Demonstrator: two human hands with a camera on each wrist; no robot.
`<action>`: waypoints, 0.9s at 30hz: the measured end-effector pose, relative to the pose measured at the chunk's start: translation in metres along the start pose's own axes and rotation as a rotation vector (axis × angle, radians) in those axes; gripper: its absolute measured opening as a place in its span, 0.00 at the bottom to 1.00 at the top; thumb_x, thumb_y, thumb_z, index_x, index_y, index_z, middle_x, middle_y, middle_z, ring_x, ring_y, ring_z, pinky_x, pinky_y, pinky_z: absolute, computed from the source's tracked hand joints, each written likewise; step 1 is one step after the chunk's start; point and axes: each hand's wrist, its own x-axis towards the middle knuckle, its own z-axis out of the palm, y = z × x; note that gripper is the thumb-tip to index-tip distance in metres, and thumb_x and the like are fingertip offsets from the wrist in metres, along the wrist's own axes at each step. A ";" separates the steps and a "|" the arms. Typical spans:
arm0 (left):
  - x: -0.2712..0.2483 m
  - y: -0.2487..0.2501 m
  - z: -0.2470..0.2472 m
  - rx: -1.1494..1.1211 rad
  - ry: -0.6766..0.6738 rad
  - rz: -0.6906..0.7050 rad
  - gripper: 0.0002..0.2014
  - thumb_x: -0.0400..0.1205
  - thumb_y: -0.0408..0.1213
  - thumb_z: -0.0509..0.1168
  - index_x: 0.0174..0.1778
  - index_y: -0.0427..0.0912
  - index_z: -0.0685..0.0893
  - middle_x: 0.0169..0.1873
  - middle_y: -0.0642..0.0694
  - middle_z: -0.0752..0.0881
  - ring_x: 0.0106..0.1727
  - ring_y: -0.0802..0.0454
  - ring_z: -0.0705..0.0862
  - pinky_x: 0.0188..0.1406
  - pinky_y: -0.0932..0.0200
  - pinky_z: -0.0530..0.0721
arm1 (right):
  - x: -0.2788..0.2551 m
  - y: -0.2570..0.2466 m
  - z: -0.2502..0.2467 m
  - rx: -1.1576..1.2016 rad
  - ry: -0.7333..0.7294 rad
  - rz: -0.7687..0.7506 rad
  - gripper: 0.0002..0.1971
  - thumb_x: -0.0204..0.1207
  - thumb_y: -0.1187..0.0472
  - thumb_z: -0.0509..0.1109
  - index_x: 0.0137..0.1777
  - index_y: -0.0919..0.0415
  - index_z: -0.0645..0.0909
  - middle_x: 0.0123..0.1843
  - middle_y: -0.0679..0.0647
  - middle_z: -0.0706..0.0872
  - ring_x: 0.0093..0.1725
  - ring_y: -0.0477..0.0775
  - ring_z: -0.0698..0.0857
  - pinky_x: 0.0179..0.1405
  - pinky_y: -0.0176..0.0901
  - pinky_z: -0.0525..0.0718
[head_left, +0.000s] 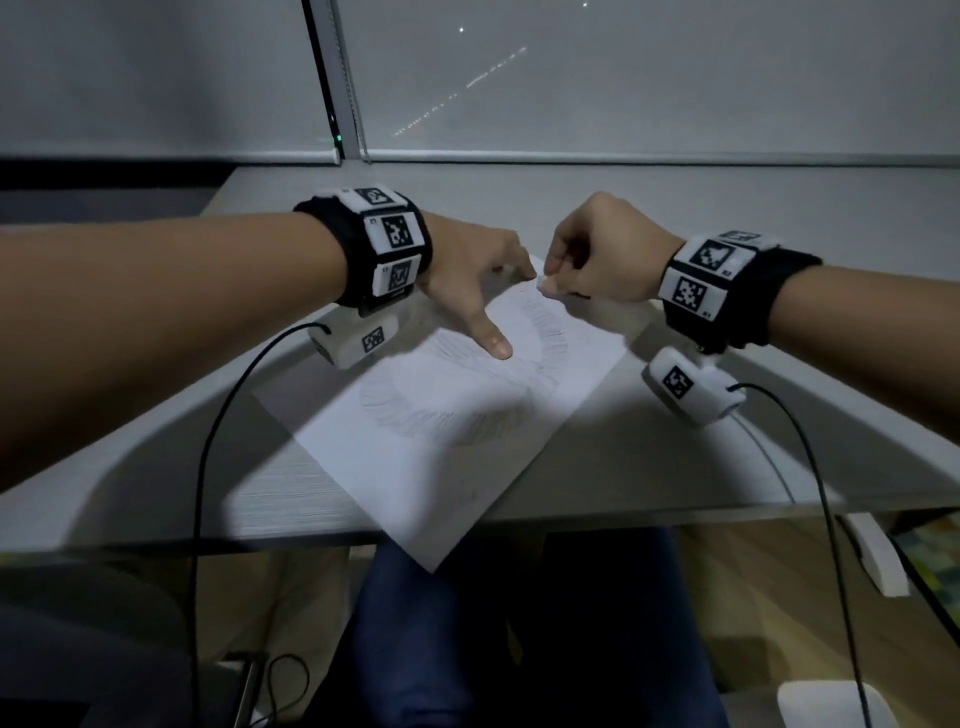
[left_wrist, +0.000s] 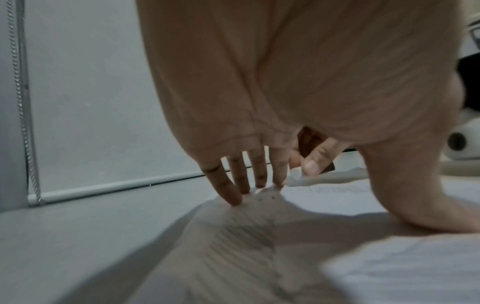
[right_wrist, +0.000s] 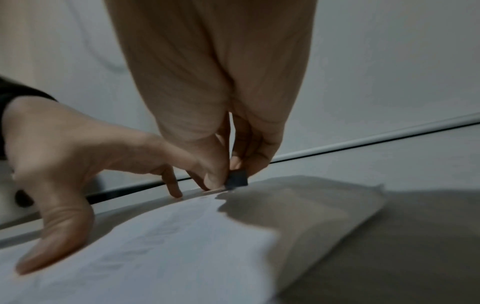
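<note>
A white sheet of paper with curved bands of pencil shading lies askew on the grey table. My left hand presses it flat with straight, spread fingers, thumb stretched toward me. At the sheet's far corner my right hand pinches a small eraser-like block between thumb and fingers, its tip on the paper. In the right wrist view the block looks dark and sits just beside the left fingertips. The paper fills the foreground there.
A closed roller blind and its bead chain stand behind the table's far edge. Black cables hang from both wrist cameras over the table's front edge. The paper's near corner overhangs that edge, above legs in blue trousers.
</note>
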 end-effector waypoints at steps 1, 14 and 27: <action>0.001 -0.001 0.002 0.007 0.015 0.023 0.60 0.62 0.76 0.79 0.89 0.61 0.65 0.80 0.58 0.69 0.75 0.49 0.76 0.80 0.40 0.74 | 0.002 -0.003 0.000 0.003 0.004 -0.008 0.05 0.72 0.59 0.86 0.41 0.58 0.93 0.32 0.46 0.87 0.31 0.42 0.83 0.35 0.34 0.77; 0.005 0.000 0.011 -0.012 -0.001 -0.010 0.61 0.52 0.82 0.77 0.83 0.65 0.69 0.80 0.61 0.67 0.83 0.47 0.70 0.81 0.35 0.72 | -0.011 -0.029 0.012 0.023 -0.120 -0.103 0.02 0.73 0.62 0.81 0.39 0.57 0.94 0.34 0.50 0.93 0.33 0.45 0.89 0.38 0.36 0.87; 0.008 -0.001 0.013 -0.006 0.009 -0.013 0.66 0.49 0.83 0.76 0.84 0.63 0.65 0.79 0.57 0.67 0.82 0.44 0.70 0.79 0.34 0.74 | -0.007 -0.031 0.016 -0.006 -0.065 -0.050 0.04 0.74 0.63 0.79 0.38 0.59 0.92 0.33 0.50 0.91 0.32 0.43 0.87 0.35 0.32 0.80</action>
